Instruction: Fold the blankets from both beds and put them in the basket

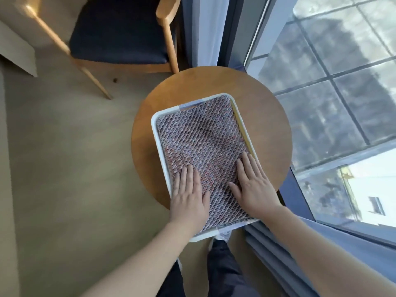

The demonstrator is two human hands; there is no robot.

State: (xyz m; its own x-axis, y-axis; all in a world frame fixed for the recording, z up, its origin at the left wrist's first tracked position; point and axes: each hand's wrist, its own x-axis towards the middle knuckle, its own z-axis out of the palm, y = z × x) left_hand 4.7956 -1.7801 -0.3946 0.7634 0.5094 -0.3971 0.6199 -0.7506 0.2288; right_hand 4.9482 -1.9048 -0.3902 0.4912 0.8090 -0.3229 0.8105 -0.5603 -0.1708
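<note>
on round table (171, 93) | basket (158, 133) holds blanket (203, 136) | left hand (189, 195), right hand (255, 187) flat, gripping nothing | chair (120, 33) beyond

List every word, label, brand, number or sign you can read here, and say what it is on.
None: no readable text anywhere.
The folded blanket, white basket, round table and chair carry no visible writing.
The buildings through the window show no legible signs.

Coarse knitted blanket (203, 144), seemingly plastic basket (159, 146)
</note>
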